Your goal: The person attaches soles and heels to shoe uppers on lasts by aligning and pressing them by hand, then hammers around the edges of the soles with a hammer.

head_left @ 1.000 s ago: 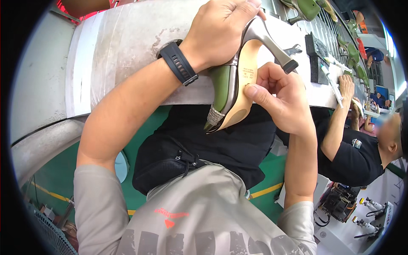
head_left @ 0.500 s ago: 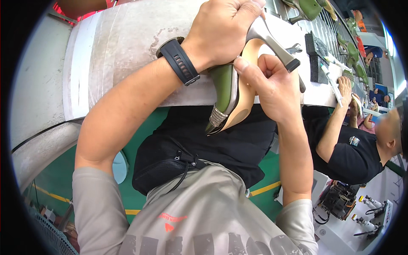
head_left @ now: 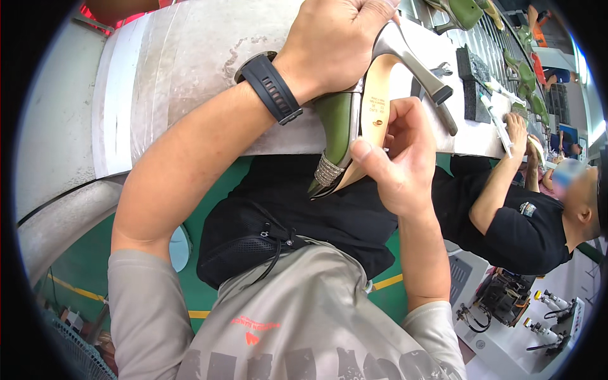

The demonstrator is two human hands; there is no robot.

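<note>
A green high-heeled shoe [head_left: 337, 120] is tilted on its side over the table's near edge, toe toward me. It has a sparkling band near the toe, a tan sole and a silver-grey heel. My left hand [head_left: 335, 47], with a dark watch on its wrist, is closed round the back of the shoe, its fingers mostly hidden. Lower down, my right hand [head_left: 405, 158] has its thumb on the sole's edge by the forefoot and its fingers curled beside it. A grey metal tool [head_left: 448, 119] lies partly hidden behind the heel.
The pale worktable [head_left: 183, 82] runs across in front of me. At its right are a dark block [head_left: 472, 88] and a white-handled tool [head_left: 496, 126]. More green shoes [head_left: 461, 14] stand on a conveyor beyond. A co-worker [head_left: 519, 215] in black works close on the right.
My right hand has slid along the sole toward the toe and me, uncovering the middle of the sole. The shoe has turned slightly in my left hand.
</note>
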